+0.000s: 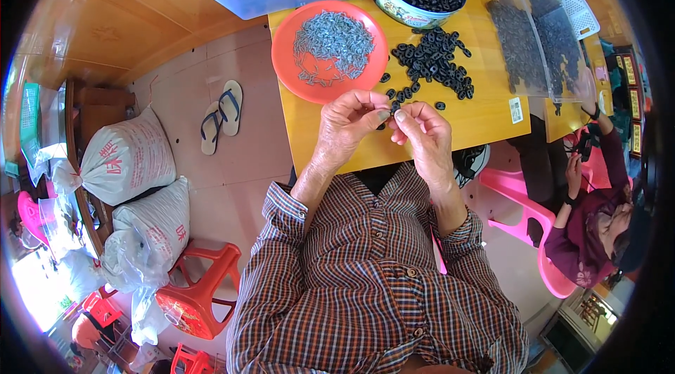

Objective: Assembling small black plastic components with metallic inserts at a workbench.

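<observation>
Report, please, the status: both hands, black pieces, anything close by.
Left hand and right hand close together over yellow table, small black piece at fingertips, grip unclear. Loose black pieces heaped beyond. Red plate beyond left hand.

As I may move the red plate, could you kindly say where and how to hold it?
Probably by the bare left rim of the red plate, from the left: that side lies at the edge of the table, away from black pieces. Keep it level; grey pieces lie inside.
</observation>
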A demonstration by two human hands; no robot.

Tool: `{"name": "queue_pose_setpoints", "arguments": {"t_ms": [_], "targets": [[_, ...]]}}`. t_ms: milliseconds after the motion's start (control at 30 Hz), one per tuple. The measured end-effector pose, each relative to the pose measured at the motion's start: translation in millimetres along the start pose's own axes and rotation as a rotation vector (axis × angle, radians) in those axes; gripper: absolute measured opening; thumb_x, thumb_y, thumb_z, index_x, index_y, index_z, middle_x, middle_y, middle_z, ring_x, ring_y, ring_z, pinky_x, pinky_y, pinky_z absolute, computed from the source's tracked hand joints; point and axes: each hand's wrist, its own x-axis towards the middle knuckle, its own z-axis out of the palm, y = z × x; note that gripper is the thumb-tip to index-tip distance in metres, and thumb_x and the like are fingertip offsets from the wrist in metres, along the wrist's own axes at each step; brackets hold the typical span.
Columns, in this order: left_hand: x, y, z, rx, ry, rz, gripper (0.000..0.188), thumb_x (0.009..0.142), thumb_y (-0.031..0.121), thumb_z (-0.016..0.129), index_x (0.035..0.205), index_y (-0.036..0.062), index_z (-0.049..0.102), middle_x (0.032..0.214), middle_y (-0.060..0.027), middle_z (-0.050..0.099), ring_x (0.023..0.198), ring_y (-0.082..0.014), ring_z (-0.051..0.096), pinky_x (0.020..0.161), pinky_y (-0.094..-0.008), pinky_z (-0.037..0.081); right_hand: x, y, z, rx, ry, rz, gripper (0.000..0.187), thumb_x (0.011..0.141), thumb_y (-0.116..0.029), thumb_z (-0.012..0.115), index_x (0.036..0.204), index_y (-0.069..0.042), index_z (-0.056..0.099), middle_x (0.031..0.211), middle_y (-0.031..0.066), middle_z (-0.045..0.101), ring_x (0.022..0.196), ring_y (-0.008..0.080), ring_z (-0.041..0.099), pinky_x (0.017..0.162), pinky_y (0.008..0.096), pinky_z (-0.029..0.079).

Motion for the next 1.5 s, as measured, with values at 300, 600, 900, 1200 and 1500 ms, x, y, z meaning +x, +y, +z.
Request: {"name": "queue_pose_setpoints", "arguments": {"t_ms": [300,600,900,1200,1500], "targets": [[0,1,0,0.005,-0.002,-0.001,0.015,0.085,-0.003,0.062,0.100,-0.0001,0.063,0.089,-0.0030,0.065,0.083,-0.0094,0.063,0.074,-0.0243,0.052,-4,-3,1,-0.049,0.012,-0.027,0.015,0.091,-0.015,0.060,0.092,0.000,0.058,0.079,0.0042,0.061,0.065,0.0083,0.054,0.063,0.0215,0.045],[-3,0,0,0.031,0.005,0.016,0.016,0.084,-0.003,0.063,0.100,-0.0002,0.063,0.091,-0.0038,0.066,0.083,-0.0091,0.062,0.076,-0.0244,0.052,-6,-2,2,-0.115,0.020,-0.064,0.014,0.091,-0.013,0.061,0.092,0.000,0.058,0.079,0.0041,0.061,0.065,0.0077,0.055,0.062,0.0202,0.046],[-7,9,2,0.169,0.044,0.028,0.014,0.080,-0.004,0.068,0.092,0.0012,0.066,0.087,-0.0017,0.067,0.080,-0.0066,0.061,0.073,-0.0228,0.052,-10,0,1,-0.408,0.023,-0.307,0.005,0.089,-0.002,0.059,0.088,0.003,0.056,0.077,0.0033,0.057,0.065,0.0055,0.054,0.058,0.0199,0.047],[-8,6,-6,0.188,0.005,0.050,0.015,0.080,-0.010,0.063,0.091,0.0005,0.064,0.084,-0.0017,0.065,0.078,-0.0075,0.061,0.074,-0.0227,0.051,-4,-11,2,-0.485,-0.066,-0.314,0.004,0.088,0.000,0.058,0.087,0.003,0.056,0.072,0.0027,0.057,0.061,0.0058,0.055,0.056,0.0195,0.045],[-9,9,-2,0.132,0.032,0.014,0.015,0.079,-0.007,0.065,0.091,0.0006,0.063,0.088,-0.0009,0.064,0.082,-0.0065,0.059,0.076,-0.0228,0.050,-7,-8,3,-0.443,-0.077,-0.259,0.010,0.092,-0.006,0.056,0.092,0.004,0.054,0.077,0.0028,0.059,0.066,0.0062,0.056,0.060,0.0203,0.048]]}}
